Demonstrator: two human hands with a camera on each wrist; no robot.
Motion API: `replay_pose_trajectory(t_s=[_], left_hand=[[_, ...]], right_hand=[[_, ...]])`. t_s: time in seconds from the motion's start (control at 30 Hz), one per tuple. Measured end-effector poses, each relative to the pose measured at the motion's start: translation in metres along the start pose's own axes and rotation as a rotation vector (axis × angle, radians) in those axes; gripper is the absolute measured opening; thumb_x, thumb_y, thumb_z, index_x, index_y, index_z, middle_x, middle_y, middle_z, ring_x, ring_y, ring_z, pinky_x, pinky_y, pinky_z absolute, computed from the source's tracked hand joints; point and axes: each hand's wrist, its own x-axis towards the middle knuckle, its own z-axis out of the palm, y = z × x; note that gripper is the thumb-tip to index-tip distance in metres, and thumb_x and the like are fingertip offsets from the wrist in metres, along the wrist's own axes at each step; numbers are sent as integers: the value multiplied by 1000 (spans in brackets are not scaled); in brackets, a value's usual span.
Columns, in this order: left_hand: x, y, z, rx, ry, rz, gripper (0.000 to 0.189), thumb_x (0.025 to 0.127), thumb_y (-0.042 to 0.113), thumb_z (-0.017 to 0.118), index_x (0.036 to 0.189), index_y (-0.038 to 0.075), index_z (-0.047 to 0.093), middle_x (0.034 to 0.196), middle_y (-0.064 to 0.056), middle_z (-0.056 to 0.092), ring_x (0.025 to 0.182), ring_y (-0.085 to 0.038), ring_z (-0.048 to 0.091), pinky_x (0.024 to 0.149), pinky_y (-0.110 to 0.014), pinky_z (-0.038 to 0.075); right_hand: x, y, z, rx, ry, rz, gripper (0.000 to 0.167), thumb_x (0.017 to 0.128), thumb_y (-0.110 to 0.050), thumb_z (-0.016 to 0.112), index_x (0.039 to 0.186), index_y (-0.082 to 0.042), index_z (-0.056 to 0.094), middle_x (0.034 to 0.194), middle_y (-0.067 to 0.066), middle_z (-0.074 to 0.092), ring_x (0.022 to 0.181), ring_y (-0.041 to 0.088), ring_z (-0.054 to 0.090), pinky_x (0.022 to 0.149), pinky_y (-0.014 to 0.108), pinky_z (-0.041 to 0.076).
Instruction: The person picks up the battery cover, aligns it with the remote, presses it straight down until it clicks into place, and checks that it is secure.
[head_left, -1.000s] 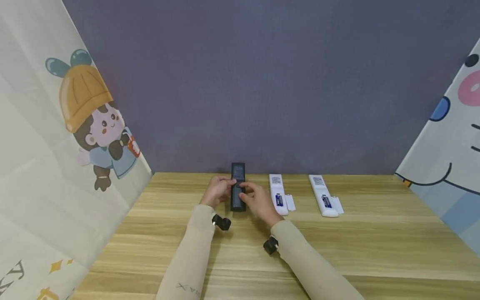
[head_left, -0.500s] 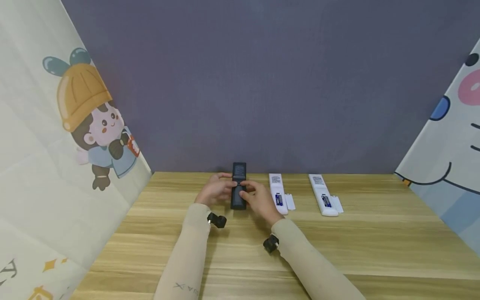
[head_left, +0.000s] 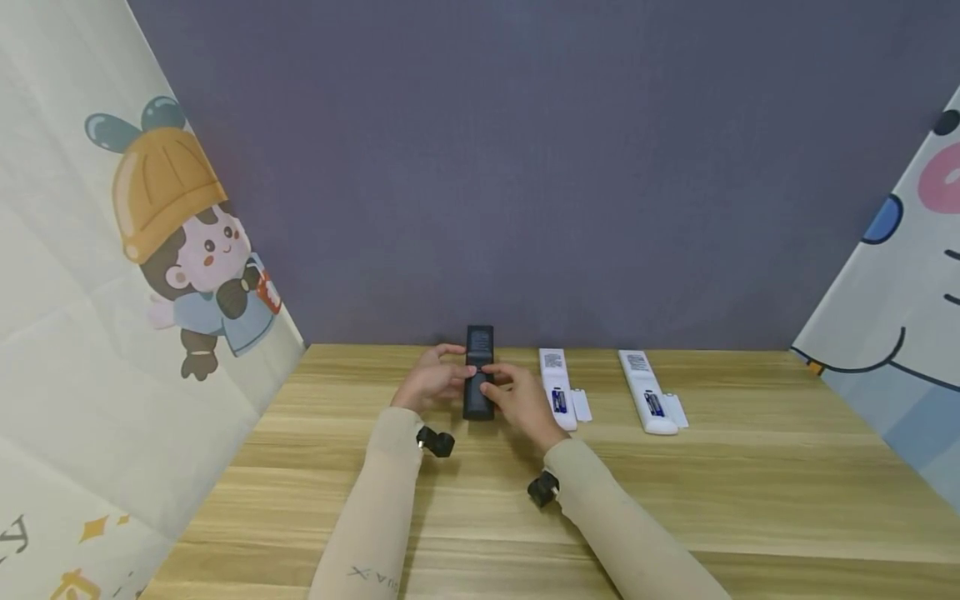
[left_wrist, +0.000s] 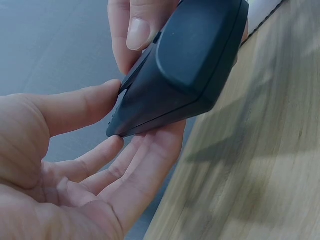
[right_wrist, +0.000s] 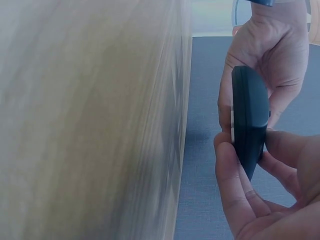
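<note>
A black remote control (head_left: 480, 343) is held back side up near the table's far edge in the head view. My left hand (head_left: 431, 382) grips its left side, thumb on the back and fingers beneath, as the left wrist view shows. From the right, my right hand (head_left: 527, 408) holds the same remote, its thumb and index finger on the back and other fingers underneath. Close by the left thumb, a thin raised edge with a dark gap shows on the remote's back (left_wrist: 140, 70) in the left wrist view. The button side faces down, mostly hidden.
Right of my hands lies a white remote (head_left: 553, 375) with blue batteries (head_left: 559, 401) exposed and its cover (head_left: 582, 405) alongside. Farther right is a second white remote (head_left: 637, 371), likewise uncovered, beside its cover (head_left: 677, 411). A dark panel (head_left: 480, 167) stands behind the wooden table (head_left: 480, 533).
Since one second ago my left hand has shifted slightly left, its fingers more spread. The black remote has drifted a little to the right. My right hand has barely moved.
</note>
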Motion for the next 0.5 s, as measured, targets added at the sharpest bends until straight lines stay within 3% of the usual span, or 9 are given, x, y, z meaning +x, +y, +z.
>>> replay_pose_trajectory(t_s=[0.5], left_hand=[[-3, 1, 2, 21, 19, 3, 55, 96, 7, 70, 146, 10, 48, 111, -24, 74, 89, -28, 77, 84, -47, 61]], right_hand=[[-1, 1, 0, -7, -4, -5, 32, 96, -13, 72, 127, -11, 72, 116, 21, 72, 80, 21, 72, 64, 28, 60]])
